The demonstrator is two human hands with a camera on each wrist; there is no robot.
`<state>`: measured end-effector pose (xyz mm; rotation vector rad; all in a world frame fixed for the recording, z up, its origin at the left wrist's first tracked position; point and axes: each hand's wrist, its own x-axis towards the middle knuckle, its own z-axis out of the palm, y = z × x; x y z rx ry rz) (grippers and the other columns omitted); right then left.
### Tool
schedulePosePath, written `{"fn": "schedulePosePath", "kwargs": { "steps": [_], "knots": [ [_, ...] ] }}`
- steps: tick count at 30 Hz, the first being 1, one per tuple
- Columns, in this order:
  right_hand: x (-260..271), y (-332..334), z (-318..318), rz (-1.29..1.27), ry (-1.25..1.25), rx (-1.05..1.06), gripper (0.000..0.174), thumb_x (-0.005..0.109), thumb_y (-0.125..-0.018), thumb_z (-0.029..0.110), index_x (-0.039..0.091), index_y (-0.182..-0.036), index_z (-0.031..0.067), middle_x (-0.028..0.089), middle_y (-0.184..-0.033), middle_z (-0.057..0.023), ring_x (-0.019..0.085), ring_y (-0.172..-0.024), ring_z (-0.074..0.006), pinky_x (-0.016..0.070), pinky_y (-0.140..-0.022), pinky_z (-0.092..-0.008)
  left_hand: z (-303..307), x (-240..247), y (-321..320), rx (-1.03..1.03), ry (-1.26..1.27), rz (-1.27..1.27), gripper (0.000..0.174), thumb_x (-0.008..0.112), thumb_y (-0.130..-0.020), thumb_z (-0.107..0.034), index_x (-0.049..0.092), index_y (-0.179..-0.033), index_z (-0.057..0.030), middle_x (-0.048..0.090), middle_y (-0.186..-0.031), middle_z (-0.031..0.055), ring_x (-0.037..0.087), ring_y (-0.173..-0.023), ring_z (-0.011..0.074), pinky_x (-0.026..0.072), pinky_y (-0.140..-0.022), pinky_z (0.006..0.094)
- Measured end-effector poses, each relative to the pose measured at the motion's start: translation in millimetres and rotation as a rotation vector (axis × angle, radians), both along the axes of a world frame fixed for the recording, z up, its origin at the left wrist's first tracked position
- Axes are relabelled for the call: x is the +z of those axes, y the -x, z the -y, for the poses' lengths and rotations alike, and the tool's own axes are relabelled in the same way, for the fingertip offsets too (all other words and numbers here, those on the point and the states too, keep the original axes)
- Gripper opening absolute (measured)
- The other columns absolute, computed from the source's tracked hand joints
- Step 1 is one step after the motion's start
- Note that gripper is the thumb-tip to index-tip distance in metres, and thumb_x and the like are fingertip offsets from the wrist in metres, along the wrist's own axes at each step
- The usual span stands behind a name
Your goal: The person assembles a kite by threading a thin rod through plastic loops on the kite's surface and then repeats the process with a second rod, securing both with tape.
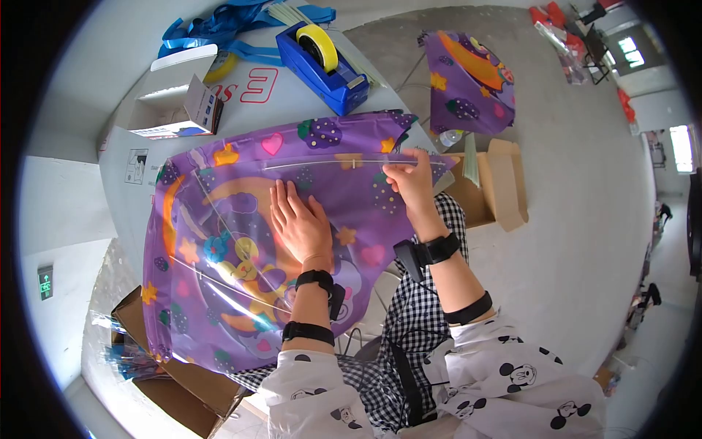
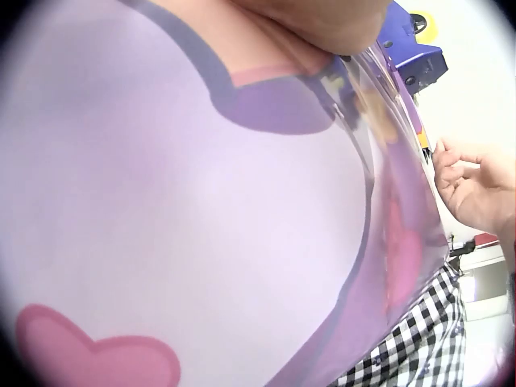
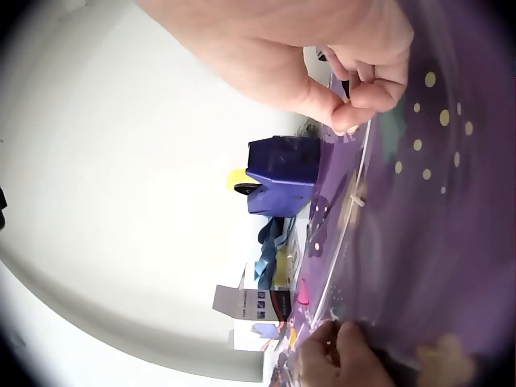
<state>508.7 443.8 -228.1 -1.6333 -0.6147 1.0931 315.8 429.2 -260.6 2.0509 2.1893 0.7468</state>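
Observation:
A purple printed sheet (image 1: 219, 293) with moons, stars and hearts covers the near part of the table. My left hand (image 1: 301, 228) lies flat on it, fingers straight, in the head view. A thin white rod (image 1: 314, 164) with a small crosspiece runs along the sheet's far part. At the rod's right end my right hand (image 1: 413, 186) pinches with thumb and fingertips; the right wrist view shows this right hand (image 3: 347, 72) at the rod (image 3: 348, 218). Whether it also pinches the sheet's edge, I cannot tell. More thin rods (image 1: 227, 280) cross the sheet's left part.
A blue tape dispenser (image 1: 322, 69) and an open small box (image 1: 175, 110) stand at the back of the table, near blue straps (image 1: 219, 29). A cardboard box (image 1: 497, 183) sits at the right, below another purple printed piece (image 1: 468, 88). More cardboard (image 1: 197, 388) lies lower left.

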Motion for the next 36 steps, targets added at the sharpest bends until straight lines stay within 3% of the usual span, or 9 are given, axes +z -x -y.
{"fn": "schedulePosePath", "kwargs": {
  "steps": [2, 5, 17, 20, 23, 26, 30, 33, 36],
  "knots": [
    [-2, 1, -6, -0.028, 0.073, -0.092, 0.044, 0.072, -0.081, 0.007, 0.045, -0.115, -0.0006, 0.066, -0.085, -0.0101, 0.065, -0.070, -0.0138, 0.0429, -0.055, -0.0220, 0, 0, 0, -0.003, 0.011, -0.005, 0.044, 0.053, -0.091, -0.020, 0.048, -0.131, -0.0011, 0.046, -0.141, 0.0144, 0.037, -0.136, 0.0315, 0.0300, -0.113, 0.0456],
    [-5, 2, -9, -0.013, 0.089, -0.135, 0.036, 0.072, -0.078, 0.004, 0.045, -0.102, -0.0027, 0.065, -0.083, -0.0122, 0.071, -0.074, -0.0200, 0.0446, -0.051, -0.0239, 0, 1, 0, -0.003, 0.010, 0.003, 0.044, 0.053, -0.091, -0.020, 0.048, -0.131, -0.0009, 0.046, -0.141, 0.0145, 0.037, -0.136, 0.0317, 0.0302, -0.113, 0.0454],
    [-9, -4, -10, 0.019, 0.155, -0.107, 0.035, 0.072, -0.078, 0.003, 0.046, -0.101, -0.0006, 0.065, -0.082, -0.0115, 0.070, -0.068, -0.0179, 0.0434, -0.050, -0.0238, 0, 0, 1, -0.005, 0.000, -0.003, 0.044, 0.053, -0.091, -0.020, 0.048, -0.131, -0.0007, 0.046, -0.141, 0.0147, 0.038, -0.136, 0.0323, 0.0304, -0.113, 0.0457],
    [-13, -5, -10, 0.012, 0.143, -0.080, 0.033, 0.071, -0.080, 0.005, 0.046, -0.102, 0.0018, 0.066, -0.089, -0.0124, 0.069, -0.072, -0.0171, 0.0440, -0.050, -0.0238, 0, 1, 0, -0.003, 0.019, -0.008, 0.044, 0.053, -0.092, -0.021, 0.048, -0.131, -0.0007, 0.046, -0.141, 0.0147, 0.038, -0.136, 0.0323, 0.0301, -0.113, 0.0457],
    [-8, 1, -4, 0.123, -0.125, -0.041, 0.030, 0.066, -0.085, 0.003, 0.047, -0.109, 0.0020, 0.063, -0.102, -0.0138, 0.069, -0.081, -0.0184, 0.0496, -0.057, -0.0260, 0, -2, 3, -0.016, -0.005, 0.033, 0.046, 0.054, -0.090, -0.019, 0.048, -0.132, -0.0009, 0.045, -0.142, 0.0149, 0.038, -0.136, 0.0322, 0.0288, -0.113, 0.0462],
    [-11, 4, -2, 0.583, -0.423, 0.212, 0.037, 0.056, -0.088, -0.005, 0.044, -0.122, 0.0014, 0.057, -0.120, -0.0164, 0.068, -0.094, -0.0233, 0.0546, -0.072, -0.0312, 4, 0, 4, -0.051, -0.006, 0.102, 0.048, 0.055, -0.088, -0.014, 0.047, -0.134, -0.0011, 0.045, -0.143, 0.0145, 0.037, -0.137, 0.0319, 0.0274, -0.114, 0.0470],
    [-8, 14, 7, 0.714, -0.477, 0.439, 0.060, 0.047, -0.082, -0.016, 0.032, -0.138, 0.0003, 0.045, -0.136, -0.0212, 0.062, -0.112, -0.0299, 0.0529, -0.088, -0.0383, -3, 25, -17, -0.531, 0.012, 0.165, 0.046, 0.054, -0.085, -0.004, 0.051, -0.131, -0.0006, 0.049, -0.140, 0.0140, 0.041, -0.135, 0.0326, 0.0329, -0.111, 0.0472],
    [-20, 24, 0, 0.651, -0.461, 0.429, 0.060, 0.047, -0.082, -0.016, 0.031, -0.139, -0.0011, 0.046, -0.136, -0.0223, 0.061, -0.113, -0.0307, 0.0524, -0.089, -0.0381, -21, 21, -36, -0.629, 0.022, 0.123, 0.044, 0.053, -0.086, -0.002, 0.052, -0.130, -0.0010, 0.049, -0.141, 0.0128, 0.041, -0.135, 0.0304, 0.0346, -0.110, 0.0458],
    [-23, 32, -2, 0.705, -0.389, 0.376, 0.057, 0.047, -0.084, -0.011, 0.032, -0.139, -0.0026, 0.045, -0.135, -0.0257, 0.057, -0.115, -0.0384, 0.0510, -0.092, -0.0405, -27, 9, -45, -0.659, 0.084, 0.056, 0.048, 0.052, -0.089, -0.006, 0.047, -0.137, -0.0028, 0.045, -0.145, 0.0119, 0.038, -0.138, 0.0275, 0.0332, -0.112, 0.0427]
  ]
}}
